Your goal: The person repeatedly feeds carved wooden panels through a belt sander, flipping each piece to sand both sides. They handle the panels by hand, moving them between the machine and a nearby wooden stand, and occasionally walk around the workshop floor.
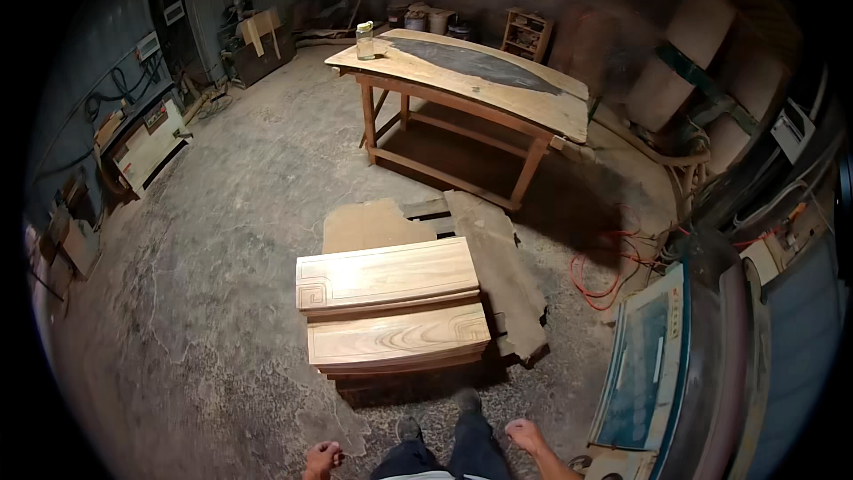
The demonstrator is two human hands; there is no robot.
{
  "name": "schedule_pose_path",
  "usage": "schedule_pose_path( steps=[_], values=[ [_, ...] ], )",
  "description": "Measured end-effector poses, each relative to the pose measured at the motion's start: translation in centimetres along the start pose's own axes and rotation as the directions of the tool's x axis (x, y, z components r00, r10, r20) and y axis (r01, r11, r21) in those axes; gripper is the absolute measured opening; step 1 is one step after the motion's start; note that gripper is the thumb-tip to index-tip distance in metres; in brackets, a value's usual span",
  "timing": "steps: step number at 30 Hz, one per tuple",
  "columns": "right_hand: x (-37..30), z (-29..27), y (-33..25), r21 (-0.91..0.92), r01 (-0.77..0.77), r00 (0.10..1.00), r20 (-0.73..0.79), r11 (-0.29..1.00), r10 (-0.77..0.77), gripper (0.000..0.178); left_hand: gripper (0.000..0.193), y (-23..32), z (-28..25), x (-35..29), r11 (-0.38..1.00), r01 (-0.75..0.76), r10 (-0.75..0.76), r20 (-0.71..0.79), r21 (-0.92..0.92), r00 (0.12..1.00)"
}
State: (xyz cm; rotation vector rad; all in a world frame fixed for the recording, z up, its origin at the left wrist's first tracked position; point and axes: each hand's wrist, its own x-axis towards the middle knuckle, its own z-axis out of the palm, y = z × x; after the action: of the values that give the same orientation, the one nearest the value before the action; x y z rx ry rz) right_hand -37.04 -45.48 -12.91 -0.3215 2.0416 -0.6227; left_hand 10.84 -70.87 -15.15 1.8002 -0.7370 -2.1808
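Observation:
Two stacks of pale wooden panels lie side by side on the floor before my feet. The farther stack is topped by a panel (386, 274) with a grooved corner pattern. On top of the nearer stack is a panel (400, 336) with strong curved grain and a carved corner. My left hand (323, 459) hangs low near the bottom edge, its fingers curled and nothing seen in them. Also low, to the right of my legs, my right hand (525, 435) is loosely closed with no object showing. Neither hand touches the panels.
Cardboard sheets (369, 224) lie under and beyond the stacks. Farther back stands a wooden worktable (426, 67) with a jar (365, 41) on it. A blue-and-white machine (635, 369) flanks me on the right, near a red cable (582, 284) on the floor.

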Motion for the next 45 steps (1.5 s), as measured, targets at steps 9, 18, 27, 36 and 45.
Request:
schedule_pose_path(
  steps=[9,18,27,36,45],
  values=[
    [12.0,-1.9,-9.0,-0.168,0.161,0.984,0.104,0.973,-0.145,0.024,0.014,-0.9,10.6,-9.3,0.998,-0.059,0.054,-0.295,-0.007,0.954],
    [23.6,-1.3,-10.8,-0.185,0.312,0.947,-0.014,0.932,-0.32,0.027,0.028,0.3,22.3,-11.0,0.975,0.209,-0.224,-0.343,-0.082,0.912],
    [29.3,0.9,-10.1,-0.315,0.045,0.989,-0.12,0.948,-0.087,0.071,0.034,-8.2,20.8,-8.7,0.918,0.397,-0.367,-0.362,0.008,0.857],
    [37.8,3.4,-4.3,-0.092,0.119,0.984,-0.121,0.989,-0.13,0.08,0.033,-11.5,20.4,-8.0,0.891,0.44,-0.449,-0.355,-0.11,0.82],
    [32.1,6.0,-6.4,-0.012,0.183,0.982,-0.038,0.983,-0.183,0.056,0.036,-13.2,20.7,-6.3,0.941,0.333,-0.334,-0.309,-0.058,0.89]
  ],
)
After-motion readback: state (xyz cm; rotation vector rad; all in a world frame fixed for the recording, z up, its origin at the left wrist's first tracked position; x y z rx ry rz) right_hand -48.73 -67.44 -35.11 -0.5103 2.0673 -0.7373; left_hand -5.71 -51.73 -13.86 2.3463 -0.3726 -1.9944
